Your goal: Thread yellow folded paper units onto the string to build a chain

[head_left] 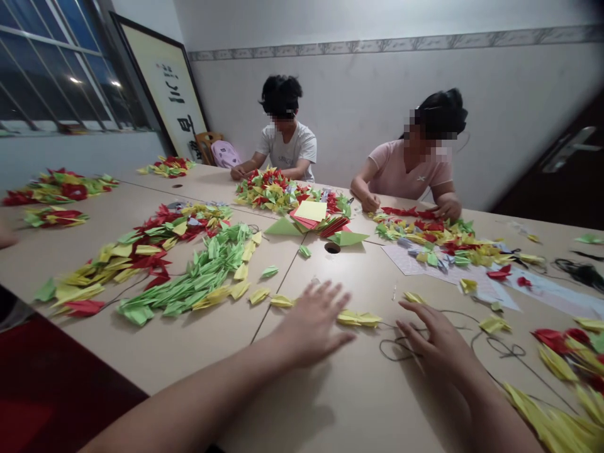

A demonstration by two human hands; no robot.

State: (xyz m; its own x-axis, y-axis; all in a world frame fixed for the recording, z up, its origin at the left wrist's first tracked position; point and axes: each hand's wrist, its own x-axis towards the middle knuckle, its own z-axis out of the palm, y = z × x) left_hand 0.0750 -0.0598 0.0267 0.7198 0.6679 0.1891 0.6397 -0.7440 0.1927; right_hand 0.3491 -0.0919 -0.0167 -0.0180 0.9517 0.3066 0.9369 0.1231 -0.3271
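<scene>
Yellow folded-paper pieces [358,318] on thin dark cord [396,360] lay btwn L hand [311,324] & R hand [436,340], long axis approx. L–R, L nearer; hands apart, fingers spread.

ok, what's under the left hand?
Yellow folded papers show on the table to either side of the left hand. Whatever lies directly beneath it is covered, so can't tell if they continue there.

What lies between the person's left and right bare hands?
The head view shows folded yellow paper pieces and a thin dark looped cord between the left hand and the right hand.
</scene>
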